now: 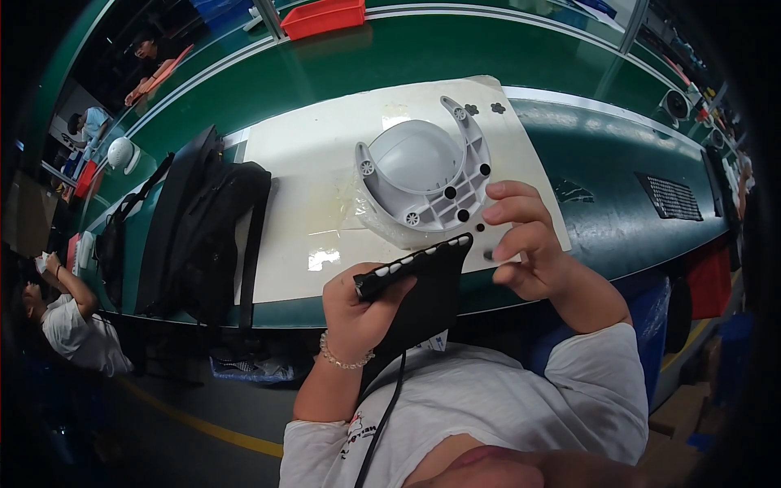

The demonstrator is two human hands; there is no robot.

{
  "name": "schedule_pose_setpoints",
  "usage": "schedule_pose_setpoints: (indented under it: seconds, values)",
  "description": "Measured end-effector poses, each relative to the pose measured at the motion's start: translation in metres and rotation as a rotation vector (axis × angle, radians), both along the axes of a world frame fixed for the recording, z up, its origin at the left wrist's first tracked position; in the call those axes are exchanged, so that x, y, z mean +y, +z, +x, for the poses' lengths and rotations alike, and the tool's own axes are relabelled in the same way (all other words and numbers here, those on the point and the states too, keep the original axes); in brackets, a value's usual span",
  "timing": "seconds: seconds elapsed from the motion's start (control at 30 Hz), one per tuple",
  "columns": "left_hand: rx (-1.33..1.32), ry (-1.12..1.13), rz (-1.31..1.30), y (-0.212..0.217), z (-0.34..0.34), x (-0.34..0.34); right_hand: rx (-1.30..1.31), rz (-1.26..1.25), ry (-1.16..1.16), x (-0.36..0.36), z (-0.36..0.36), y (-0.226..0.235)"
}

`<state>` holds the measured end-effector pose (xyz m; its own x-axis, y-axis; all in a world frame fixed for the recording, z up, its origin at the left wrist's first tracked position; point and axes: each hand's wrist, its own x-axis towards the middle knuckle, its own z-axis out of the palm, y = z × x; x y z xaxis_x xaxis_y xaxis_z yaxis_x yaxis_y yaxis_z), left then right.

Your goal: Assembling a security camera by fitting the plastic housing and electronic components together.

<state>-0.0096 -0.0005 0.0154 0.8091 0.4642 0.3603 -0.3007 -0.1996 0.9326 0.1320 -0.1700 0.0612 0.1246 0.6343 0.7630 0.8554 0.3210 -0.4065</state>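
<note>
My left hand point(358, 313) grips a black sheet point(423, 301) that has a row of white pads along its upper edge. The sheet hangs over the front edge of the bench. To its right, my right hand point(529, 244) is raised with fingers curled and apart, and nothing shows between them. Just beyond both hands, a white plastic part point(423, 163) lies on a pale board point(301, 179). It has a round bowl-like middle and a ribbed, curved frame with two arms. Several black round pads point(450, 193) sit on the frame's right side.
Black bags or covers point(203, 228) lie left of the board. On the right, a black sheet of small dots point(669, 198) rests on the green bench. Two dark flower-shaped pieces point(498, 107) are at the board's far edge. A red bin point(324, 18) stands at the back.
</note>
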Motion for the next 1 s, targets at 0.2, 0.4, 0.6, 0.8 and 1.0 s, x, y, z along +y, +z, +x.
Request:
schedule_pose_setpoints:
  seconds: [0.2, 0.4, 0.6, 0.8, 1.0]
  values:
    - [0.024, 0.004, 0.233, 0.012, 0.0, -0.006, -0.021, 0.033, -0.052, 0.007, 0.0, -0.01]
    - [0.119, -0.036, 0.144, 0.012, 0.001, -0.008, -0.295, 0.097, -0.012, 0.0, -0.006, -0.008]
    - [0.122, -0.072, 0.243, 0.021, 0.001, -0.013, -0.073, 0.103, 0.047, 0.012, -0.013, -0.009]
    - [0.238, -0.08, 0.277, 0.019, -0.003, -0.009, -0.086, -0.02, 0.257, 0.01, -0.015, -0.01]
    - [-0.047, -0.062, 0.318, 0.007, 0.0, -0.002, 0.276, -0.025, 0.109, 0.018, -0.015, 0.006]
